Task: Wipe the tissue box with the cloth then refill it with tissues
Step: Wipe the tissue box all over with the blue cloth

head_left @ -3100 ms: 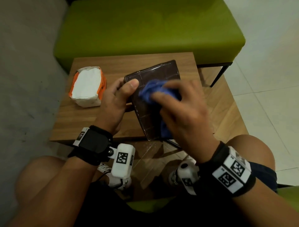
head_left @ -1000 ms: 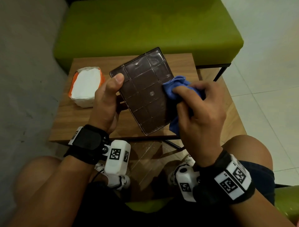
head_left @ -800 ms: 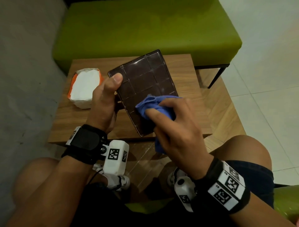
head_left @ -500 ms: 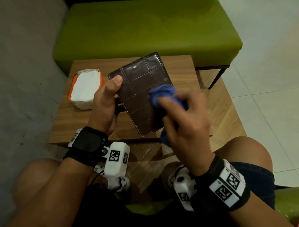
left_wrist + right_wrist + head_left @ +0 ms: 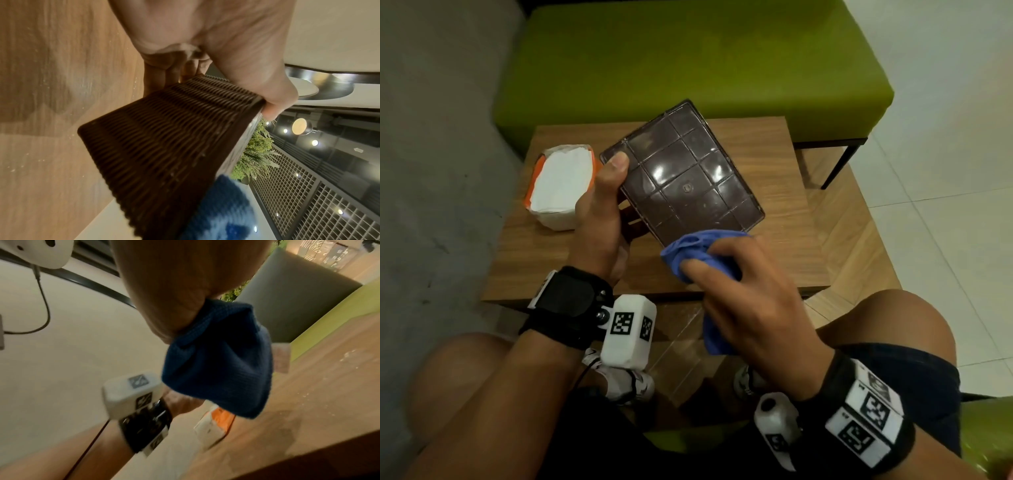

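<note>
Cloth (image 5: 702, 251), bunched in right hand (image 5: 751, 301), was dragged down to tissue box (image 5: 681, 174) near edge; box gripped by left hand (image 5: 599, 219); wiping nearly done, refill pending.

A lounge: green bench (image 5: 688, 61), low wooden table (image 5: 774, 164), tiled floor (image 5: 945, 171).

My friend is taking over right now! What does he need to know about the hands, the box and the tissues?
Left hand grips the brown tissue box at its edge, holding it tilted above the wooden table, grid-patterned face up.
Right hand holds the bunched blue cloth against the box's near corner.
Tissue pack, orange and white, lies on the table left of the box, untouched.
Done: wiping is under way.
Left: finish wiping, then put the tissues into the box.
</note>
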Available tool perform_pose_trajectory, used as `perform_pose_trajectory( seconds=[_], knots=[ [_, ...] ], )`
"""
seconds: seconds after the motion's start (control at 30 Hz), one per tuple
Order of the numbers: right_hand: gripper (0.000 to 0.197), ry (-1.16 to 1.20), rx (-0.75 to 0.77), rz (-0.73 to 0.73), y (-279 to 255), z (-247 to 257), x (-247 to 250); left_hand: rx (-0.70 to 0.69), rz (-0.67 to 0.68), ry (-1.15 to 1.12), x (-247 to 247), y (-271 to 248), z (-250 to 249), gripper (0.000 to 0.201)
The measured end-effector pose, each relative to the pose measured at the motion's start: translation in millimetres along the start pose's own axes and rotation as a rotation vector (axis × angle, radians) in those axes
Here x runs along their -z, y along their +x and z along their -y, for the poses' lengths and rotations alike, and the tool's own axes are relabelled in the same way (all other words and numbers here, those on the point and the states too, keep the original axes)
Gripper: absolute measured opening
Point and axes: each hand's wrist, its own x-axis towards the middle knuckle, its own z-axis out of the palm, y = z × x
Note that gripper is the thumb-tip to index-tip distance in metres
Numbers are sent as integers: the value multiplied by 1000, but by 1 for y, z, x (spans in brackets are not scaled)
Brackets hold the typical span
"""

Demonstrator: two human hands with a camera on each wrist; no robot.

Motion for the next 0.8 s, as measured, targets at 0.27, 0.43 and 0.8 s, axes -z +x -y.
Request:
perform_pose_trajectory(
  seconds=[0.27, 0.43, 0.8],
  knots=[
    [22, -74, -217, -212, 14, -33, 13, 6, -23, -31, 6, 0, -1, 70],
    [26, -27, -88, -90, 5, -26, 14, 14, -30, -24, 3, 0, 1, 71],
    [41, 53, -85, -77, -8, -11, -6, 20, -50, -23, -7, 2, -1, 70]
  ],
)
